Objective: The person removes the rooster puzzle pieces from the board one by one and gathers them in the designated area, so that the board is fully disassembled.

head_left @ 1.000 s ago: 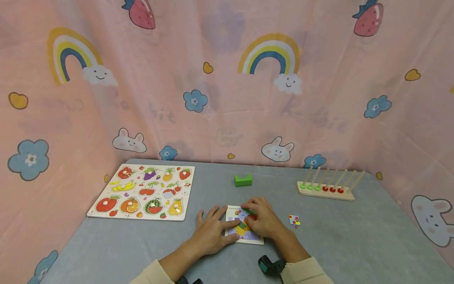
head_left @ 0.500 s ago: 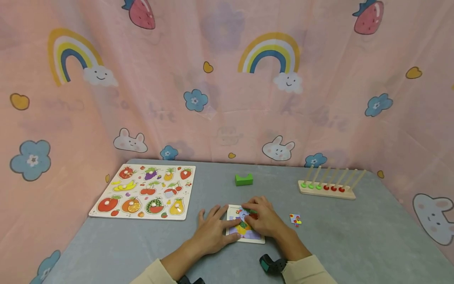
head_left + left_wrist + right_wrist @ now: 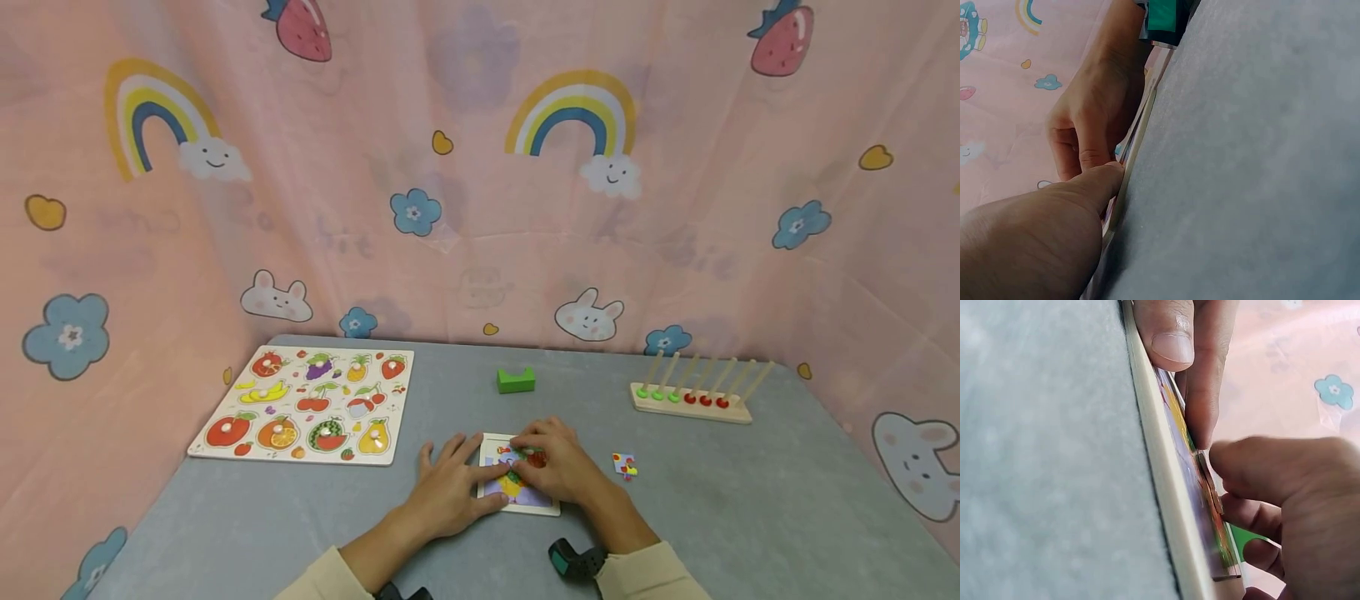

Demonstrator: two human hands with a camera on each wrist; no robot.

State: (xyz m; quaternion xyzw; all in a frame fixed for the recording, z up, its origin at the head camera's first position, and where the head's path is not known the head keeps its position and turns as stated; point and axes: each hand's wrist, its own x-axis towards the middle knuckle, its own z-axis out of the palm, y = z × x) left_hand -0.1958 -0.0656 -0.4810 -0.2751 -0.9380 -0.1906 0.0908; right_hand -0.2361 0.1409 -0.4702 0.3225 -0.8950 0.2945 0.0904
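A small jigsaw puzzle in a pale wooden frame (image 3: 536, 509) lies on the grey table, its picture mostly lilac, yellow and green. My left hand (image 3: 448, 497) rests on its left side, fingers spread, with index finger and thumb reaching over the picture. My right hand (image 3: 561, 467) is over the upper right part. In the right wrist view, its thumb and fingers pinch a puzzle piece (image 3: 1209, 481) that stands slightly raised above the picture. The fingers cover part of that piece. One loose puzzle piece (image 3: 625, 466) lies on the table to the right of the frame.
At the left lies a large fruit knob puzzle board (image 3: 352, 425). A green notched block (image 3: 516, 382) sits behind the small puzzle. Far right stands a wooden peg rack (image 3: 690, 404) with green and red rings. A pink patterned curtain (image 3: 480, 250) hangs behind the table.
My right thumb and fingers have shifted slightly over the upper part of the puzzle, and the pinched piece has moved a little with them. The left hand stays on the frame.
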